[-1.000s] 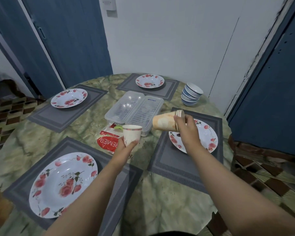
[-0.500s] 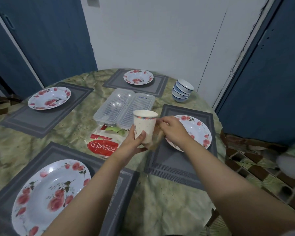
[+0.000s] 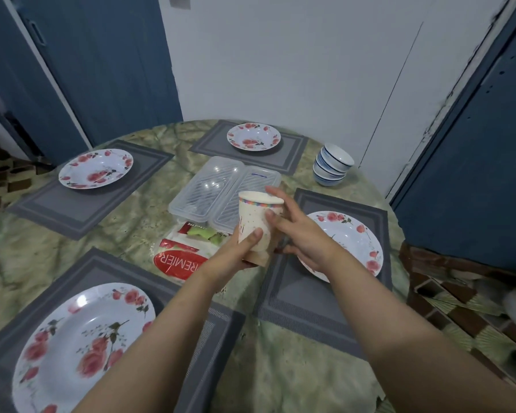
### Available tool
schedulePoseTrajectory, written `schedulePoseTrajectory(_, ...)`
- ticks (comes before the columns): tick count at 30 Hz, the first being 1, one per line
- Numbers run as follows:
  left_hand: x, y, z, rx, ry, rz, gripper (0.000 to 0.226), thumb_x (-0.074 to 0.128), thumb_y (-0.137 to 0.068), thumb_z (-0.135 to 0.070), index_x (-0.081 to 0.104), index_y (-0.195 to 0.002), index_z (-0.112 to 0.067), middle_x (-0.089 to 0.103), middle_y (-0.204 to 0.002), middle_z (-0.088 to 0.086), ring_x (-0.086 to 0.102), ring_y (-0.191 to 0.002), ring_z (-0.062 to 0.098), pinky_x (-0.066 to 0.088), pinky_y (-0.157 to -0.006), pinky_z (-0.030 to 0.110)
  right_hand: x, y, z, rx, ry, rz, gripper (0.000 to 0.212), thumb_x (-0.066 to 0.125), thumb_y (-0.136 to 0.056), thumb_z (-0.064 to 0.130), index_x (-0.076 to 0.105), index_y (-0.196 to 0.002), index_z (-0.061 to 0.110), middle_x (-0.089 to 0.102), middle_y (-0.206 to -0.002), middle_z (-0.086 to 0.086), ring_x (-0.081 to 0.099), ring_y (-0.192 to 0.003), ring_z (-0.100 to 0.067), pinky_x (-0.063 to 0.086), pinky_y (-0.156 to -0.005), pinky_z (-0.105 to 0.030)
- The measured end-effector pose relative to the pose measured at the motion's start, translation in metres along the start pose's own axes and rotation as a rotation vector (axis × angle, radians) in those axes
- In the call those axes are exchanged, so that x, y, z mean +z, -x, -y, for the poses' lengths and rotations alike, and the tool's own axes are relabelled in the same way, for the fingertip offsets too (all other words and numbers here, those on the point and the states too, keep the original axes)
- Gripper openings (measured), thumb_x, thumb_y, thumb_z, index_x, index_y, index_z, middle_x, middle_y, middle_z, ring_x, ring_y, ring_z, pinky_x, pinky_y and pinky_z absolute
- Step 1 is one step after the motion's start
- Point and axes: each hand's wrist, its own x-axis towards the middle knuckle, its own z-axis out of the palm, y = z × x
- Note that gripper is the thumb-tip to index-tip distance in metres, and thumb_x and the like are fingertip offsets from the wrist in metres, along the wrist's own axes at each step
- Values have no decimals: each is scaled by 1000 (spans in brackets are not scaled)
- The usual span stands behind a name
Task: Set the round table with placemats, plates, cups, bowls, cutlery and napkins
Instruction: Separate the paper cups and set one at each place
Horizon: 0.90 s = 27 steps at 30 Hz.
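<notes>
Cups are the step in hand: the left hand [image 3: 236, 254] grips a paper cup [image 3: 256, 222] above the surface, right hand [image 3: 304, 236] fingering it (stack behind?), which next needs setting by a plate [image 3: 352, 242].

a pale wall [image 3: 295, 55] fills twelve o'clock, plain, with a thin dark line running down it toward one o'clock. a small grey switch plate [image 3: 179, 0] sits at the top edge, cut off. at ten and eleven o'clock stand dark blue doors [image 3: 102, 61], one with a recessed handle. another blue door [image 3: 483, 162] closes off two and three o'clock, its pale frame chipped. the floor [image 3: 459, 311] at four o'clock is tiled in brown and green blocks; the same pattern shows at nine o'clock. the round table [image 3: 295, 368] has a green marbled top. the light is soft and even.
</notes>
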Motion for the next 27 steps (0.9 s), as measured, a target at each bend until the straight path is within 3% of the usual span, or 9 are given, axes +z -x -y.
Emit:
schedulePoseTrajectory(2,1,-7,-6,7,-38,0,114,77,-54,-75,25,-147,-38,57,-138,-3,57,-124,20,49,-101,47,-6,-12,1,-31,-24,-51,43,69,-81,44,54,-118,30,58,-130,-7,57,-120,-32,50,-87,-56)
schedulePoseTrajectory(4,4,-20,-14,27,-134,5,117,83,-55,-65,18,-148,-36,54,-136,-6,57,-121,14,54,-90,33,-16,-26,8,-86,-63,-92,36,68,-85,41,56,-111,20,62,-118,-11,58,-114,-33,46,-87,-59)
schedulePoseTrajectory(7,11,-41,-21,94,-188,-102,81,79,-80,-23,21,-134,-40,50,-130,-5,60,-106,9,54,-70,20,-42,-48,23,-175,-146,-221,14,63,-93,27,60,-100,15,66,-102,-5,62,-97,-18,49,-90,-48)
schedulePoseTrajectory(9,10,-53,-21,146,-147,-253,62,66,-91,-10,25,-125,-41,47,-130,4,62,-97,17,55,-63,23,-64,-61,30,-216,-78,-339,16,64,-93,28,60,-99,14,66,-99,-1,61,-88,-11,51,-83,-33)
schedulePoseTrajectory(11,2,-60,-17,181,-114,-384,58,61,-93,-8,23,-126,-38,46,-130,12,61,-97,21,54,-60,22,-91,-80,24,-233,20,-503,17,66,-92,31,58,-95,16,64,-95,1,59,-83,-9,51,-75,-27)
schedulePoseTrajectory(14,-12,-68,-4,197,-89,-496,71,65,-91,-7,17,-134,-36,52,-127,11,61,-103,21,57,-67,28,-124,-117,-4,-198,248,-679,22,70,-86,37,54,-92,23,63,-96,0,60,-88,-18,55,-79,-42)
schedulePoseTrajectory(16,-20,-71,1,182,-74,-532,84,68,-88,-6,12,-140,-41,55,-125,5,62,-106,19,58,-76,38,-139,-140,-22,-182,418,-767,29,71,-82,38,52,-97,22,60,-104,-4,60,-95,-24,53,-81,-44)
schedulePoseTrajectory(22,-35,-73,8,176,-112,-619,90,65,-88,-1,8,-147,-39,54,-127,3,61,-107,16,54,-91,41,-173,-171,-53,-84,709,-714,50,75,-78,15,48,-120,13,48,-122,-15,51,-107,-32,40,-79,-31)
schedulePoseTrajectory(27,-39,-75,8,171,-155,-639,90,67,-87,-1,10,-140,-45,57,-124,-4,62,-104,9,55,-80,28,-187,-171,-63,-38,752,-635,66,76,-77,13,44,-134,13,41,-130,-18,48,-113,-34,38,-86,-30)
